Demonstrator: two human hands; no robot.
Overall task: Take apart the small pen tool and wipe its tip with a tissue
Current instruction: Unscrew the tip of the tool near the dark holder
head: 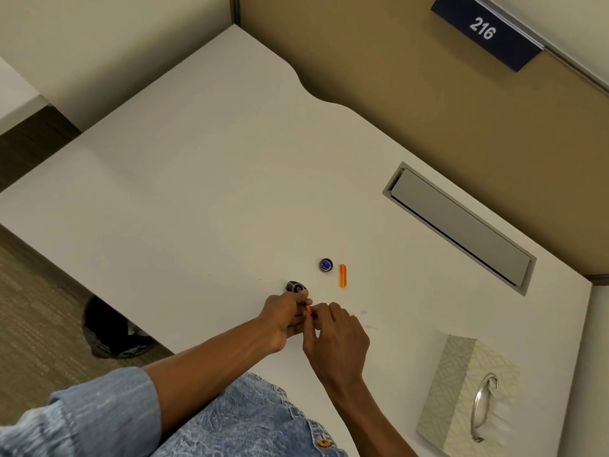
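Denim shirt (250, 420) at bottom centre. Above it, my left hand (283, 316) grips the pen tool (297, 287); my right hand (336, 328) pinches its orange end (308, 309). Risk: a jerked pull scatters small parts off the desk (197, 192).

Even soft light, slight blur, wide-angle edges.

Left hand (286, 316) and right hand (337, 338) close together, fingers curled around pen tool (308, 309)
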